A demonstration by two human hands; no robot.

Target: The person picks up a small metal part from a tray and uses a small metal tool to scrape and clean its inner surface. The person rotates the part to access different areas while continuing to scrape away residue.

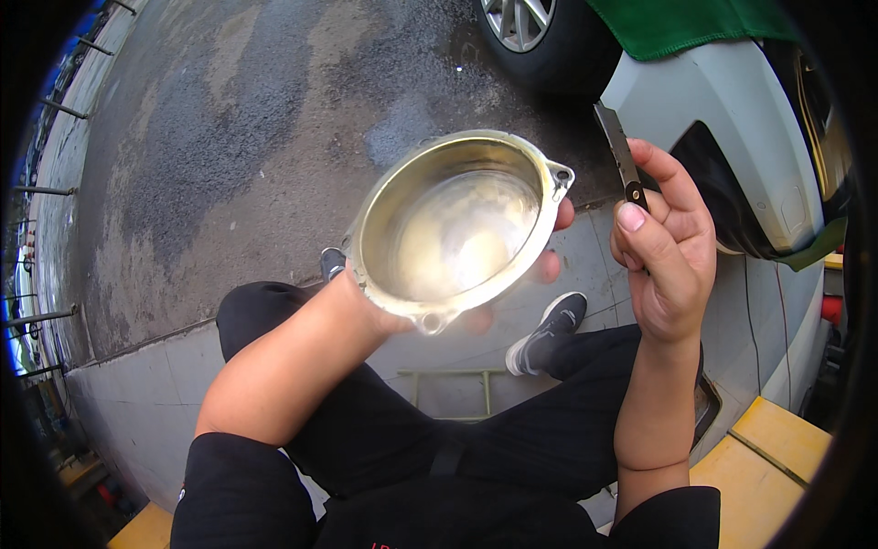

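My left hand (pixel 364 297) grips a round, cup-shaped clear lamp cover (pixel 457 233) from below and behind. Its inside is hazy and yellowish, and mounting ears stick out from the rim. Some of my left fingers show past the cover's right edge; the palm is hidden behind it. To the right of the cover, my right hand (pixel 666 238) is raised, pinching a narrow flat blade (pixel 618 151) by its black end, where a brass rivet shows. The blade points up and stands apart from the cover.
At the upper right is a pale car bumper (pixel 732 119) with a green cloth (pixel 686 27) over it, near a wheel (pixel 540 41). A low metal frame (pixel 453 372) lies between my legs. Yellow boards (pixel 764 467) are at the lower right. Rough dark ground (pixel 247 156) meets grey tiles.
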